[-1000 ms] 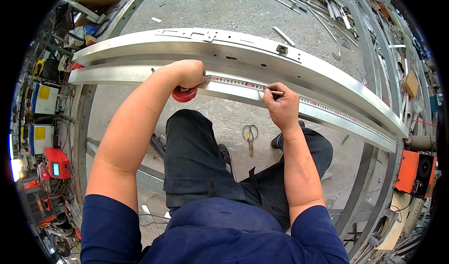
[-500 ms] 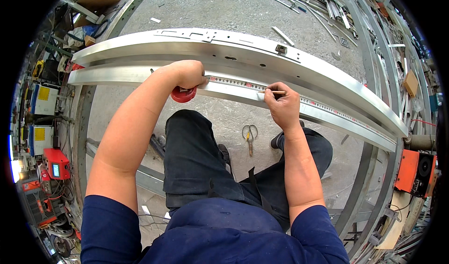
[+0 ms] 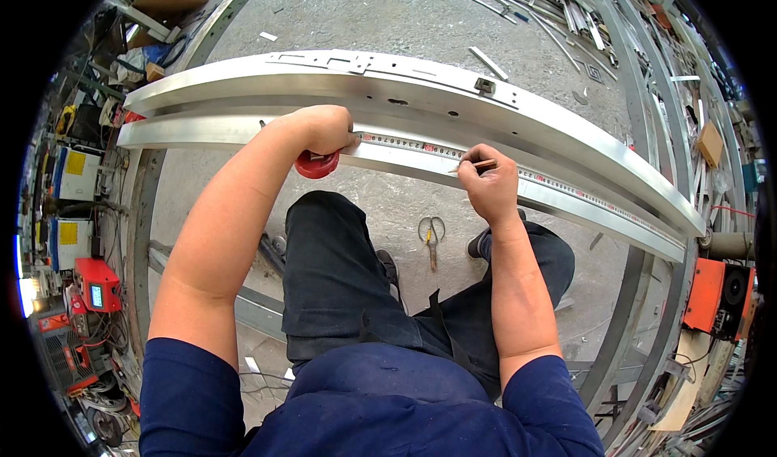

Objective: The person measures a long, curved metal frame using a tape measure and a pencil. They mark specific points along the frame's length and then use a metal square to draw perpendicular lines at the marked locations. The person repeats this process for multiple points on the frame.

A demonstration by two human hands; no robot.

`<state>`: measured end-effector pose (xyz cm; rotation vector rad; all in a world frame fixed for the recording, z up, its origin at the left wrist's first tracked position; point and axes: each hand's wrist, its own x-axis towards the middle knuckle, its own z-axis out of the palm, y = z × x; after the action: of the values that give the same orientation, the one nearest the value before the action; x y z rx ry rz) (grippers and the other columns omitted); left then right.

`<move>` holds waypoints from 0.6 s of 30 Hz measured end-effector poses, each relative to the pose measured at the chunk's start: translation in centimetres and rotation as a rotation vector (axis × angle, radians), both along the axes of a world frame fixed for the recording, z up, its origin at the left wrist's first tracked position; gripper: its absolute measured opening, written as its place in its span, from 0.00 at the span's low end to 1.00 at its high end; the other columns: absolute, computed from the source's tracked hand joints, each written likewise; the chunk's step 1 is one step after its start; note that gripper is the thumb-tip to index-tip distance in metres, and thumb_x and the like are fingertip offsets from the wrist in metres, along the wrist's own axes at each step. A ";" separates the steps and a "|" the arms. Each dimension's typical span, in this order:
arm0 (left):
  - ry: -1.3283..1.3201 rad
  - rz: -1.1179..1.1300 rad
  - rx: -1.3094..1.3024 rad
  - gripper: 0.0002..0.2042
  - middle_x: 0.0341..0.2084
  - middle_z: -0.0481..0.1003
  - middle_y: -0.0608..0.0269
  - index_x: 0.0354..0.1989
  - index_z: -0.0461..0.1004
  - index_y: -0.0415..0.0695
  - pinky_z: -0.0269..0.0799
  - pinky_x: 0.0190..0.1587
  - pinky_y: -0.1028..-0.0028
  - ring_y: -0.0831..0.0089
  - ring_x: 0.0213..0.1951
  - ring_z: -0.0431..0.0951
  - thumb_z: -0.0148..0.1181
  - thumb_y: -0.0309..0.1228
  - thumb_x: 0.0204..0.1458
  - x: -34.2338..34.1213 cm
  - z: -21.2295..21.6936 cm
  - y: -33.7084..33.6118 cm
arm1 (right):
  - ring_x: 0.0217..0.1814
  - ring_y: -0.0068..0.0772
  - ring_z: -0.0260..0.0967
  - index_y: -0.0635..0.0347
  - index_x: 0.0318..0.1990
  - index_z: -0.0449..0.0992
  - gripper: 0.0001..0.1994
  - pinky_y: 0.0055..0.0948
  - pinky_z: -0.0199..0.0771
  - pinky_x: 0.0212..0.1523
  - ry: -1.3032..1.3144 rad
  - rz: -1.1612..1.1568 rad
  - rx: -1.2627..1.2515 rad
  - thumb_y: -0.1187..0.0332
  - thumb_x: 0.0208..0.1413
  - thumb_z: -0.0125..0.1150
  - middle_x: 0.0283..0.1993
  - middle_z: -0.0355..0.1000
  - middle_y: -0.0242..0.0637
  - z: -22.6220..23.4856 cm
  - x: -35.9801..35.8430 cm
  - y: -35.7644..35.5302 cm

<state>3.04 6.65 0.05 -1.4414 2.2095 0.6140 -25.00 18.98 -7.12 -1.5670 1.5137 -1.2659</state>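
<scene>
In the head view, scissors [image 3: 432, 255] lie on the floor [image 3: 324, 20] between your shoes [image 3: 389, 269]; a far silver bar [image 3: 283, 83] sits just beyond the near bar [image 3: 190, 131], which your left forearm [image 3: 243, 194] partly covers. Your left hand [image 3: 325, 129] grips the red tape measure [image 3: 316, 166], its pale, red-and-black-marked blade [image 3: 396, 141] stretched rightward along the near bar. Your right hand [image 3: 492, 180] pinches a wooden pencil [image 3: 487, 164].
</scene>
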 end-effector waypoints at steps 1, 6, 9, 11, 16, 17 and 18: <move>0.005 -0.017 -0.006 0.18 0.29 0.82 0.45 0.36 0.84 0.38 0.77 0.44 0.56 0.51 0.34 0.83 0.60 0.43 0.62 0.1 -0.2 0.0 | 0.22 0.18 0.67 0.65 0.30 0.79 0.04 0.22 0.66 0.25 -0.044 -0.002 0.006 0.73 0.52 0.64 0.20 0.73 0.32 -0.1 -0.1 0.0; 0.017 -0.014 0.021 0.17 0.26 0.81 0.45 0.34 0.84 0.38 0.76 0.43 0.56 0.51 0.32 0.83 0.60 0.42 0.61 0.1 0.1 -0.1 | 0.23 0.17 0.67 0.65 0.30 0.79 0.05 0.21 0.67 0.27 -0.050 -0.012 0.025 0.73 0.53 0.63 0.21 0.73 0.32 0.0 -0.2 0.0; 0.015 -0.020 0.021 0.17 0.25 0.80 0.46 0.33 0.84 0.38 0.76 0.42 0.56 0.52 0.31 0.82 0.60 0.41 0.61 0.2 -0.4 -0.5 | 0.25 0.19 0.69 0.65 0.34 0.80 0.07 0.22 0.70 0.30 -0.166 -0.008 0.020 0.70 0.60 0.63 0.24 0.76 0.32 -0.6 -0.1 0.0; 0.023 -0.025 0.023 0.17 0.24 0.80 0.46 0.32 0.84 0.39 0.76 0.41 0.56 0.52 0.31 0.82 0.61 0.41 0.61 0.2 -0.5 -0.6 | 0.27 0.20 0.71 0.65 0.38 0.80 0.09 0.23 0.72 0.32 -0.367 0.030 0.000 0.68 0.66 0.61 0.26 0.78 0.34 -0.3 0.0 0.2; 0.020 -0.030 0.027 0.16 0.25 0.81 0.45 0.32 0.84 0.39 0.76 0.40 0.56 0.52 0.30 0.82 0.63 0.41 0.57 0.6 -0.9 -1.1 | 0.22 0.31 0.72 0.61 0.45 0.69 0.13 0.44 0.81 0.40 -0.905 0.349 -0.164 0.63 0.79 0.39 0.20 0.70 0.39 9.1 0.6 4.5; 0.014 -0.027 0.055 0.16 0.25 0.81 0.45 0.31 0.84 0.38 0.76 0.39 0.56 0.53 0.30 0.82 0.63 0.41 0.56 0.0 -0.3 -1.0 | 0.18 0.29 0.68 0.57 0.43 0.67 0.15 0.48 0.81 0.42 -1.058 0.478 -0.195 0.60 0.79 0.36 0.16 0.66 0.35 11.8 0.5 6.0; -0.001 -0.028 0.055 0.16 0.26 0.81 0.44 0.32 0.84 0.38 0.76 0.39 0.56 0.51 0.30 0.82 0.63 0.42 0.57 -0.5 0.6 -0.8 | 0.16 0.28 0.66 0.55 0.43 0.67 0.17 0.49 0.82 0.42 -1.118 0.641 -0.270 0.56 0.79 0.35 0.15 0.66 0.32 14.2 0.4 7.4</move>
<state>2.53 5.89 0.62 -1.3804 2.1912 0.6599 -24.57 26.38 7.11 -0.9908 0.1328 -1.5403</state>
